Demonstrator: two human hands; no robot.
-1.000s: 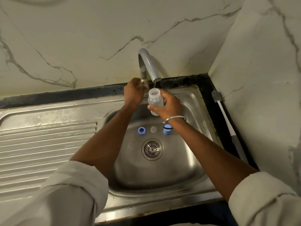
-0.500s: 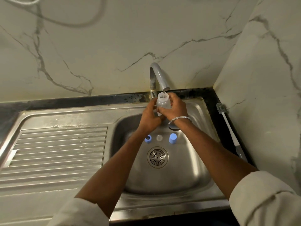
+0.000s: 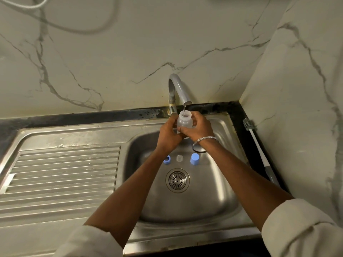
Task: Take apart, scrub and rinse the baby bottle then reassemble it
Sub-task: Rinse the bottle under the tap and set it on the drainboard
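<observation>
**Friend:** Where is the bottle?

**Me:** The clear plastic baby bottle (image 3: pixel 184 123) is up over the shiny steel sink (image 3: pixel 213 197), right under the end of the bent grey tap (image 3: pixel 179 88). A thin line of water (image 3: pixel 184 109) runs into its open top.

**Friend:** Who holds it?

**Me:** Both of mine. My right grip (image 3: pixel 200 127) has its fingers curled round the right side. My left grip (image 3: pixel 169 135) is curled round the left side, a bit lower. The bottle sits between them and touches both.

**Friend:** Which way does it point?

**Me:** Straight up and down, with its mouth up. I think that matters most. To get the water out, the mouth has to tip over. My right grip has more of the bottle, so I guess that one would do the turning.

**Friend:** Where are the other bits?

**Me:** On the sink floor, in a row on the far side of the round drain (image 3: pixel 177 180). There is a small blue ring (image 3: pixel 167 160), a clear soft teat (image 3: pixel 179 158) and a blue cap (image 3: pixel 194 159). None of them touch.

**Friend:** And the brush?

**Me:** The long white bottle brush (image 3: pixel 257 145) lies on the dark bench (image 3: pixel 235 108) at the right. My right grip is nearer to it.

**Friend:** How far along are you?

**Me:** It's taken apart, and I'd say I'm rinsing. It's not put back together yet.
</observation>
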